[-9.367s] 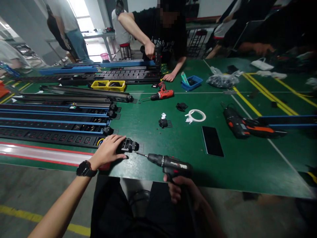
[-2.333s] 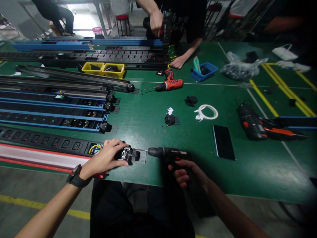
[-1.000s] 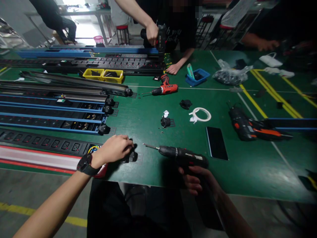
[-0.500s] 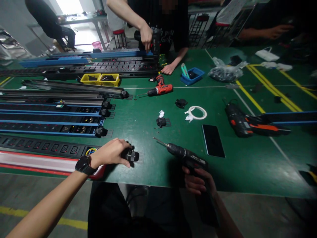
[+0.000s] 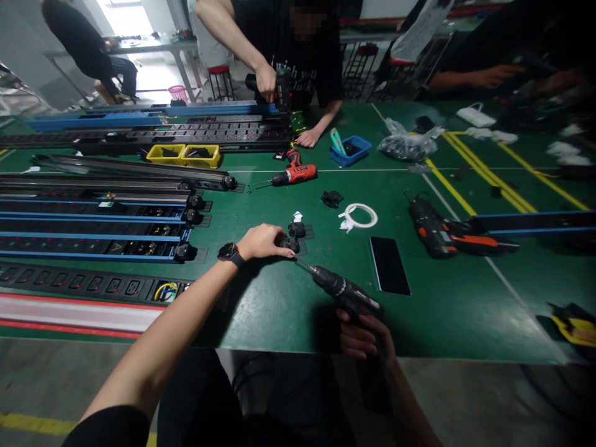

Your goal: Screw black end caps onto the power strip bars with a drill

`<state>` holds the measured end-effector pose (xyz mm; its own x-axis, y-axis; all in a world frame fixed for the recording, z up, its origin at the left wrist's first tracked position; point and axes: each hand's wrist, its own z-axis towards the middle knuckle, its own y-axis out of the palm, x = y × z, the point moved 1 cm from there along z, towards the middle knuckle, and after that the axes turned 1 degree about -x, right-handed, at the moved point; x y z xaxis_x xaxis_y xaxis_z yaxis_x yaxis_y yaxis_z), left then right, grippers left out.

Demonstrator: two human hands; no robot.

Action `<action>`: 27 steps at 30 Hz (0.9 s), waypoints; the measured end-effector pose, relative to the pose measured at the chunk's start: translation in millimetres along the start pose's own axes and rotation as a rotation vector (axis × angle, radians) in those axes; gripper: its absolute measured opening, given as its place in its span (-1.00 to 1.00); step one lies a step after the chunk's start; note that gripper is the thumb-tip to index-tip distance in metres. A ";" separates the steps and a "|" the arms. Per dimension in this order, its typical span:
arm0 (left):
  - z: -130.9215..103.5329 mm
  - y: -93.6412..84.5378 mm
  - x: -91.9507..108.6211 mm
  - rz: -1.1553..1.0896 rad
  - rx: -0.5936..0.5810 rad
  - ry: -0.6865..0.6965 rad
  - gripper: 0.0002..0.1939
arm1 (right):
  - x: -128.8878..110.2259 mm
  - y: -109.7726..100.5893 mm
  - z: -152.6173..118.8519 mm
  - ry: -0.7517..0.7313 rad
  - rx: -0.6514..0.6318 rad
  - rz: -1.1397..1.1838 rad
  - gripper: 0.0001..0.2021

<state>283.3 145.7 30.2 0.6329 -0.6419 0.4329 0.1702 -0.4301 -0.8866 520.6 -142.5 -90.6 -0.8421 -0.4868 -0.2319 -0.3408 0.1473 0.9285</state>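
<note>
My left hand point(image 5: 264, 241), a watch on its wrist, is closed on a black end cap with a cable gland point(image 5: 290, 244). Its fingers partly hide the piece, which is low over the table and right beside a similar black end cap point(image 5: 297, 229). My right hand point(image 5: 365, 335) grips a black cordless drill point(image 5: 347, 290) by its handle. The drill's bit points left, its tip close to the left thumb. Left of my hands lies a black power strip point(image 5: 107, 282) with yellow wires showing at its end, behind a red-edged pale strip point(image 5: 79, 313).
Blue-edged strips point(image 5: 93, 236) fill the left side. Ahead lie a red drill point(image 5: 293, 175), a tape roll point(image 5: 361, 215), yellow bins point(image 5: 184, 155) and a blue bin point(image 5: 351, 152). A phone point(image 5: 390, 266) and another drill point(image 5: 433, 230) are to the right. A co-worker point(image 5: 298, 68) works across the table.
My left hand has carried the end cap away from the power strip's end, rightward and farther from me, to beside the other cap. My right hand keeps the drill in nearly the same place.
</note>
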 end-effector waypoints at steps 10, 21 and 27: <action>-159.9 -25.3 -36.3 0.066 0.304 -0.166 -0.45 | 1.7 13.8 0.1 0.010 0.068 -0.125 -0.71; -335.3 -11.0 -170.8 0.307 0.526 -0.884 -0.29 | 43.6 93.2 63.1 0.161 0.112 -0.176 -0.77; -319.0 -9.0 -131.1 0.210 0.696 -0.791 -0.45 | 57.6 126.1 108.9 0.151 0.058 -0.240 -0.75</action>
<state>-42.1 31.2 33.4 0.9663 0.0393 0.2544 0.2363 0.2569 -0.9371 383.6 -58.2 -18.5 -0.6643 -0.6355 -0.3934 -0.5499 0.0590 0.8332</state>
